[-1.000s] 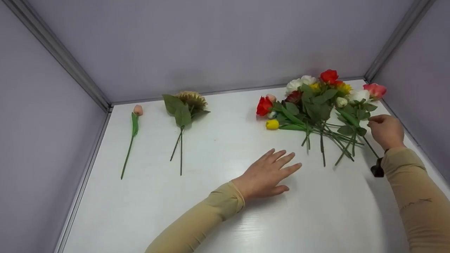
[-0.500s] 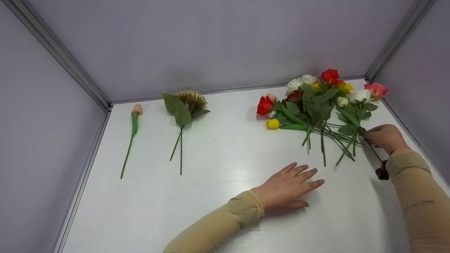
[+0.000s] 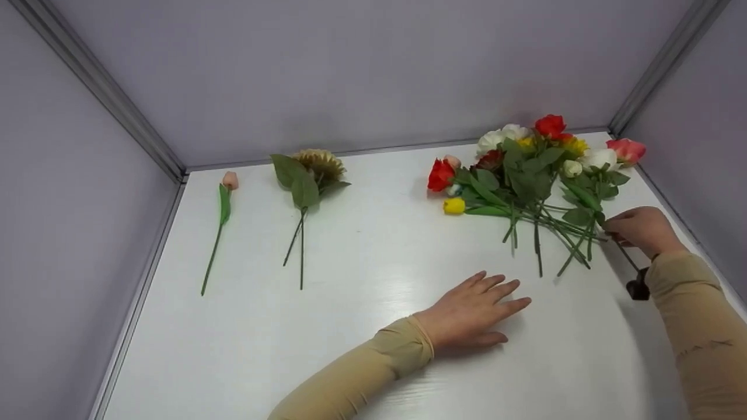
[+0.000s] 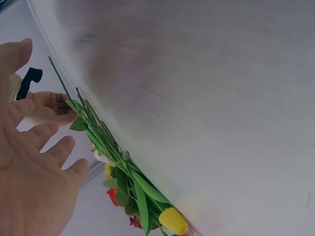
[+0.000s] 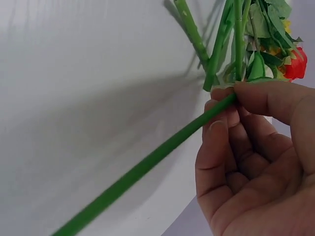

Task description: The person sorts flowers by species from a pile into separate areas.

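At the right side of the pile of artificial flowers point(image 3: 525, 181), my right hand point(image 3: 645, 230) pinches a green flower stem point(image 5: 147, 164) between thumb and fingers. The stem's free end slants away from the fingers in the right wrist view. Leaves and other stems hide which bloom it carries. My left hand point(image 3: 473, 312) is spread, palm down, over the white table in front of the pile, holding nothing. A yellow tulip point(image 3: 454, 206) and a red rose point(image 3: 440, 175) lie at the pile's left edge; a pink rose point(image 3: 625, 150) is at its right.
On the left of the white table point(image 3: 175, 350) lies a single pink tulip point(image 3: 230, 181). Beside it rests a beige-brown bloom point(image 3: 321, 164) with broad leaves and two stems. Grey panels point(image 3: 373, 70) stand behind and at both sides.
My right hand has come down from beside the leaves to the stem and now pinches it. The left hand has shifted right and nearer, staying spread. The flowers have hardly moved.
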Demonstrator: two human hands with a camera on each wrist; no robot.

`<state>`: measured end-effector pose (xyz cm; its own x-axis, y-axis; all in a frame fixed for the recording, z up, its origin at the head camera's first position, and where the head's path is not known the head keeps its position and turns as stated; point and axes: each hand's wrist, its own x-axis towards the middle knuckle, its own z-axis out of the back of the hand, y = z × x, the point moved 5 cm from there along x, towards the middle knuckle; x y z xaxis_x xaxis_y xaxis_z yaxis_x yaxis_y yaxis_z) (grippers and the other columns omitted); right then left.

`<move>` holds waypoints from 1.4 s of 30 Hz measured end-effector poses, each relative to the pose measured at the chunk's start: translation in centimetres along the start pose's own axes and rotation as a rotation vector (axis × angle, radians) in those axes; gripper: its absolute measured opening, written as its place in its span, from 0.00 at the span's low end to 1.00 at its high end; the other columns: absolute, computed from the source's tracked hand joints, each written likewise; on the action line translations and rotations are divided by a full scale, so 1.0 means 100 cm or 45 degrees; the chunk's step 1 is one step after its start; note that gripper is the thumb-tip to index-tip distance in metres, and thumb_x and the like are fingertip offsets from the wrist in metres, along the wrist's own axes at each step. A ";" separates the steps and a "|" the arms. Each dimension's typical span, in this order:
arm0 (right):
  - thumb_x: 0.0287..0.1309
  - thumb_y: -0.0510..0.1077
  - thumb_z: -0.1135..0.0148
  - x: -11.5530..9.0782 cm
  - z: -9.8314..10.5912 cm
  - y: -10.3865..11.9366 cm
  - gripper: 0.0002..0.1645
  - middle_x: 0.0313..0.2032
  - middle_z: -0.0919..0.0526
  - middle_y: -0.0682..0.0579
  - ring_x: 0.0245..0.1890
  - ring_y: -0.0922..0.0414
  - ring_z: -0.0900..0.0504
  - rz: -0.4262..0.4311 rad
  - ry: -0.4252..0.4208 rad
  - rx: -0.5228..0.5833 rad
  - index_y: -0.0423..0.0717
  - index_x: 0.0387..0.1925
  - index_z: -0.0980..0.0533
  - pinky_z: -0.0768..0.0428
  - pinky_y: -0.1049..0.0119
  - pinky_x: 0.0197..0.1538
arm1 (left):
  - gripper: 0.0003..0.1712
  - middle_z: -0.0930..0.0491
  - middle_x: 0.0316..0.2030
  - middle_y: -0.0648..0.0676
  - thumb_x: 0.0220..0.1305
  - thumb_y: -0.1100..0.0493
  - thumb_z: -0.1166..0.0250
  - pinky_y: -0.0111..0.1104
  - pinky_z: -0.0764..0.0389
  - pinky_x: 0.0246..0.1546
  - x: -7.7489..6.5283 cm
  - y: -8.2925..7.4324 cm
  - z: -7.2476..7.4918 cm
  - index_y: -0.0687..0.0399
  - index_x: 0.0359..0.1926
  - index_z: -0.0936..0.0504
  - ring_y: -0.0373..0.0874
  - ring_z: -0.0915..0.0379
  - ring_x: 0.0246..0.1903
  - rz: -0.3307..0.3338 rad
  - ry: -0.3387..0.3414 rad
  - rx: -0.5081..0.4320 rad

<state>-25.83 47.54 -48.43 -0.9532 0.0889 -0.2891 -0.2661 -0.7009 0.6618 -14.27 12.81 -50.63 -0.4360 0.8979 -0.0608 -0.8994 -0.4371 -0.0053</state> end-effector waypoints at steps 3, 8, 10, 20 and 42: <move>0.68 0.45 0.41 -0.003 0.001 0.006 0.29 0.32 0.14 0.50 0.31 0.62 0.17 0.001 -0.036 0.034 0.19 0.55 0.25 0.15 0.68 0.37 | 0.45 0.53 0.81 0.48 0.74 0.32 0.46 0.40 0.59 0.77 -0.002 0.003 0.000 0.34 0.82 0.52 0.45 0.59 0.79 0.008 0.000 -0.025; 0.70 0.48 0.41 -0.007 0.003 0.020 0.31 0.31 0.16 0.58 0.31 0.66 0.18 0.002 -0.080 0.114 0.21 0.58 0.28 0.16 0.70 0.38 | 0.43 0.51 0.80 0.49 0.74 0.33 0.45 0.40 0.57 0.77 -0.006 0.011 -0.001 0.35 0.82 0.50 0.45 0.57 0.78 0.029 -0.028 -0.079; 0.70 0.50 0.40 -0.007 0.002 0.027 0.32 0.31 0.16 0.61 0.31 0.67 0.18 0.005 -0.093 0.170 0.22 0.59 0.28 0.16 0.71 0.39 | 0.43 0.50 0.80 0.49 0.74 0.34 0.45 0.39 0.56 0.77 -0.008 0.015 -0.001 0.36 0.82 0.49 0.45 0.56 0.78 0.048 -0.048 -0.111; 0.68 0.53 0.34 -0.008 -0.034 0.085 0.30 0.39 0.16 0.59 0.40 0.62 0.17 0.110 -0.057 0.516 0.34 0.60 0.25 0.16 0.69 0.47 | 0.31 0.33 0.73 0.49 0.77 0.44 0.42 0.33 0.42 0.73 -0.031 0.050 0.004 0.46 0.76 0.32 0.42 0.40 0.73 0.315 -0.232 -0.589; 0.64 0.38 0.30 -0.019 -0.187 0.241 0.17 0.45 0.17 0.39 0.42 0.48 0.13 0.361 0.300 0.996 0.30 0.48 0.21 0.15 0.54 0.51 | 0.18 0.14 0.44 0.58 0.71 0.59 0.32 0.38 0.14 0.45 -0.083 0.110 -0.005 0.67 0.55 0.18 0.45 0.16 0.43 0.906 -0.748 -2.024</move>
<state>-27.75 17.26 -44.84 -0.9670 -0.2251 -0.1195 -0.1277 0.0218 0.9916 -20.51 0.56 -50.68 -0.9435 0.2901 -0.1599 0.1626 -0.0147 -0.9866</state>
